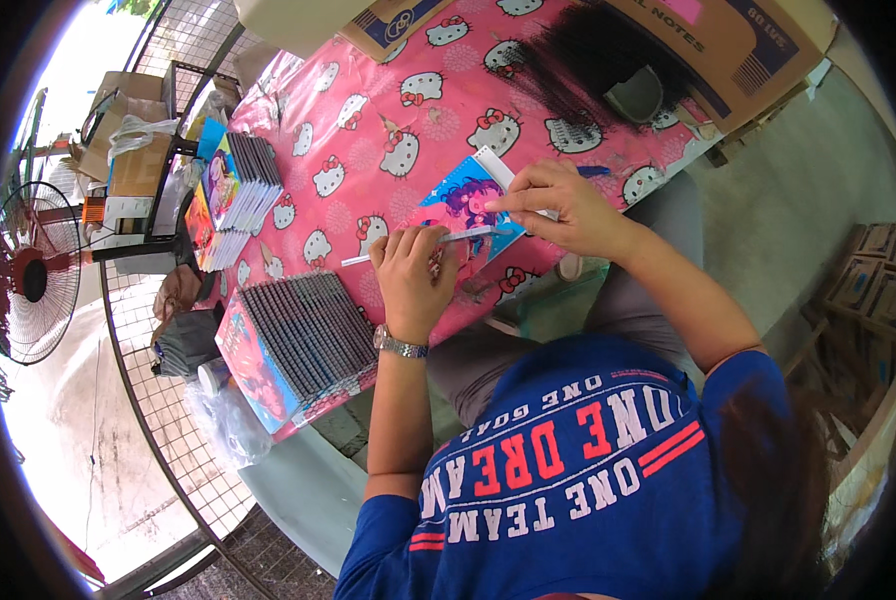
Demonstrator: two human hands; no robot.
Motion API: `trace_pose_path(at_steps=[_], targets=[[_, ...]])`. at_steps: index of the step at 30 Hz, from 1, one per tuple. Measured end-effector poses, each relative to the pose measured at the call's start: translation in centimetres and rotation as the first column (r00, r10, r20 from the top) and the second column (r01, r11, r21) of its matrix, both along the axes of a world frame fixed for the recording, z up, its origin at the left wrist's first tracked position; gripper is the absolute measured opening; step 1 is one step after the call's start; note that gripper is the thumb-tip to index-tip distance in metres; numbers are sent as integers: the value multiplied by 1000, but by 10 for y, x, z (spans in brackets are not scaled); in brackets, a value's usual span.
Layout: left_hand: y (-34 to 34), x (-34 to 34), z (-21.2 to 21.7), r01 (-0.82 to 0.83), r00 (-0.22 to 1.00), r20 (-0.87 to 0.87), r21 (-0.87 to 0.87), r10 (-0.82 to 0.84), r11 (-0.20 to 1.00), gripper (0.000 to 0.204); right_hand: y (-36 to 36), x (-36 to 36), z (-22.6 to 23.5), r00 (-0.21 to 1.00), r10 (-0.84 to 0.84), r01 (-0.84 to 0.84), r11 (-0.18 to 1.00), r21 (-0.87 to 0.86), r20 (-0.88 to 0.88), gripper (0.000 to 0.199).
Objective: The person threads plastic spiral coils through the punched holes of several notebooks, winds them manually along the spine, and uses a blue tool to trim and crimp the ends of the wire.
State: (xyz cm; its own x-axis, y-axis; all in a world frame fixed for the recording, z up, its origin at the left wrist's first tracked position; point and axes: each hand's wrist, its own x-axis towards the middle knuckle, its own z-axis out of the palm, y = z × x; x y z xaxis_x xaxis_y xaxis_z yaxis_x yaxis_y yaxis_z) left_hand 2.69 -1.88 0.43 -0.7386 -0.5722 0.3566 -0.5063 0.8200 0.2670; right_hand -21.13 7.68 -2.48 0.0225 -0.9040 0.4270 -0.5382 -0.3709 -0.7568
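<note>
A notebook (460, 193) with a blue and pink cartoon cover lies at a slant on the pink table. A white strip with small holes (492, 168) shows along its far right edge. My right hand (568, 207) is closed at that side, thumb and fingers pinching by the cover; part of what it grips is hidden. My left hand (411, 280), a metal watch on its wrist, has its fingers curled over a thin white strip (356, 260) running along the notebook's near side. Whether this strip belongs to the notebook I cannot tell.
Dark spiral-bound notebooks (303, 335) stand stacked at the near left, with another stack (240, 190) farther left. Black wire-like coils (608, 60) are heaped at the far right, beside a cardboard box (738, 60). A fan (38, 280) stands left of the table.
</note>
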Motion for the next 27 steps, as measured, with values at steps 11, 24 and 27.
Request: trace_pose_path(at_steps=[11, 24, 27], targets=[[4, -5, -7, -32, 999, -26, -43, 31, 999, 27, 2, 15, -3, 993, -29, 28, 1000, 10, 118, 21], [13, -4, -11, -80, 996, -51, -42, 78, 996, 23, 12, 8, 13, 972, 72, -66, 997, 35, -226, 32], [11, -7, -12, -70, 994, -88, -64, 64, 996, 23, 5, 8, 3, 970, 84, -141, 959, 247, 229, 38]])
